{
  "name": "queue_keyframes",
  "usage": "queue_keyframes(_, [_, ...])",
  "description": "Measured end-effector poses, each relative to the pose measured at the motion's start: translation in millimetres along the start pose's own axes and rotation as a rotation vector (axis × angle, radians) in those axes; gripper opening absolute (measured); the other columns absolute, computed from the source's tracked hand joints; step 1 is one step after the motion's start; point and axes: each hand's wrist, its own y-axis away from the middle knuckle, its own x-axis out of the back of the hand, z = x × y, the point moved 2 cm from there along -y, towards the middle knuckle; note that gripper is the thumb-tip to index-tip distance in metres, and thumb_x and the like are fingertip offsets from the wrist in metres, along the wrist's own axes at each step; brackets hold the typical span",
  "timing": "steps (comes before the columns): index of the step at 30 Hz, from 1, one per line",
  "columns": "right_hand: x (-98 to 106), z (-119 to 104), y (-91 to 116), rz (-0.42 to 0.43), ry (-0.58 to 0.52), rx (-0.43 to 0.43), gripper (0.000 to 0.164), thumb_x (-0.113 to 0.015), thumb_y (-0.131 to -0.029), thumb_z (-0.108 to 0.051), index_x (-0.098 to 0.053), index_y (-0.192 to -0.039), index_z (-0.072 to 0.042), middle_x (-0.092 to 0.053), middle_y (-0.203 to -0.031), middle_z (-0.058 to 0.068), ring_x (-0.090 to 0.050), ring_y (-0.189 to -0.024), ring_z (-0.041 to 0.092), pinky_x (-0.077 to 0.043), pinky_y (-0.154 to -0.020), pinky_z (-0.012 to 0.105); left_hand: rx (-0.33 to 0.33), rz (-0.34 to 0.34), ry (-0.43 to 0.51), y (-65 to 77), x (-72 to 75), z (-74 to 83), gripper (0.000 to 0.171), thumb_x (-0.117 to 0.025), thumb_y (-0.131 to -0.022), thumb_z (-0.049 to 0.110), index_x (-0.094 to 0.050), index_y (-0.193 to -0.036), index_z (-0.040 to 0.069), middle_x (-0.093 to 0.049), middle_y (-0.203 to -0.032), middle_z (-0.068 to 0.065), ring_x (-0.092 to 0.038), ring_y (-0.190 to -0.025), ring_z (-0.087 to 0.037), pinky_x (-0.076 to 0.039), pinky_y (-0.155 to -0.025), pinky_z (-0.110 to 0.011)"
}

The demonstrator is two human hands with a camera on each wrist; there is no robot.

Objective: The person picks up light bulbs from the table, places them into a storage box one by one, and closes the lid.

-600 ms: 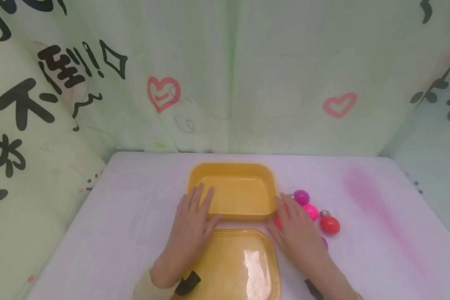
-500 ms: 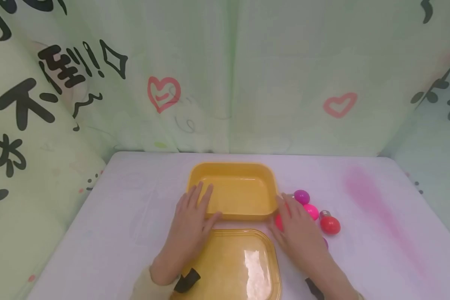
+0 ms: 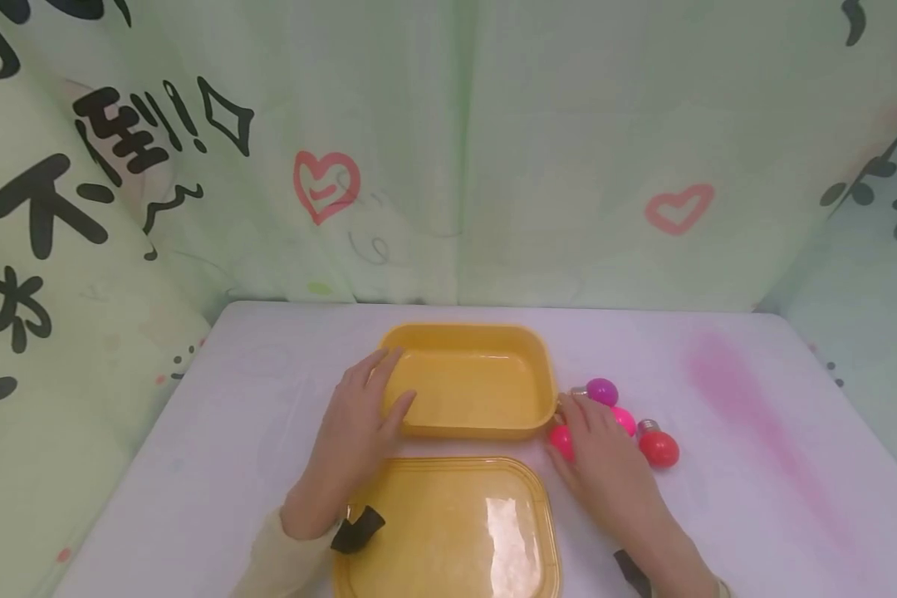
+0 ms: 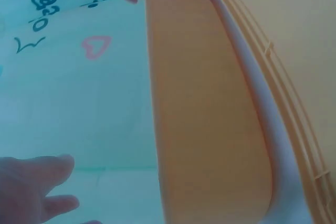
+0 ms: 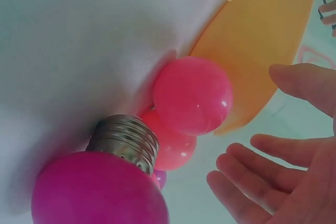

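A yellow plastic box lies on the table, its inside facing up. My left hand is at the box's left side, fingers spread and overlapping its rim in the head view. In the left wrist view its thumb and fingers stand apart from the box wall. My right hand hovers beside the box's right end, over several coloured light bulbs. The right wrist view shows its fingers apart, close to a pink bulb, holding nothing. A purple bulb with a metal screw base lies nearer that camera.
In front of the box lies a yellow lid with a ridged rim. A red bulb lies right of the right hand, and another purple bulb lies beyond it. A printed curtain hangs behind the table.
My left hand has moved left, off the box's front part. The box has shifted slightly right. My right hand has drawn slightly right and toward me.
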Motion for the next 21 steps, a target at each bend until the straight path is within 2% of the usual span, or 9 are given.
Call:
queue_keyframes(5, [-1.2,1.6,-0.5,0.006,-0.005,-0.002,0.068,-0.079,-0.085,-0.028,-0.048,-0.140,-0.002,-0.054,-0.135,0.019,-0.050,-0.126,0.037,-0.051,-0.097,0.057,0.007,0.028,0.017,-7.0,1.5,-10.1,0.048,-0.065,-0.097,0.022,-0.053,-0.139,0.002,-0.056,-0.136,-0.017,-0.053,-0.126,-0.035,-0.046,-0.107,-0.049])
queue_keyframes(9, [-1.8,2.8,-1.0,0.009,-0.012,-0.001,0.065,-0.078,-0.085,-0.025,-0.050,-0.139,-0.001,-0.056,-0.131,0.018,-0.055,-0.120,0.036,-0.053,-0.093,0.057,0.059,0.022,0.056,-10.5,0.2,-19.3,0.045,-0.065,-0.097,0.020,-0.055,-0.138,0.004,-0.059,-0.135,-0.014,-0.053,-0.126,-0.033,-0.046,-0.106,-0.048])
queue_keyframes(14, [-3.5,4.4,0.2,-0.006,-0.009,0.005,0.064,-0.080,-0.084,-0.025,-0.053,-0.137,-0.003,-0.058,-0.127,0.015,-0.057,-0.114,0.033,-0.057,-0.088,0.050,0.110,0.020,0.114,-13.5,-1.0,-27.3,0.042,-0.066,-0.096,0.016,-0.059,-0.135,0.006,-0.061,-0.133,-0.014,-0.054,-0.125,-0.033,-0.045,-0.106,-0.050])
queue_keyframes(21, [-6.7,7.0,1.0,-0.030,-0.015,0.023,0.055,-0.080,-0.083,-0.025,-0.060,-0.130,-0.004,-0.059,-0.117,0.009,-0.058,-0.105,0.027,-0.060,-0.082,0.043,0.222,-0.036,0.183,-16.6,-3.4,-37.2,0.040,-0.062,-0.097,0.017,-0.058,-0.136,0.008,-0.059,-0.137,-0.013,-0.053,-0.128,-0.033,-0.044,-0.108,-0.051])
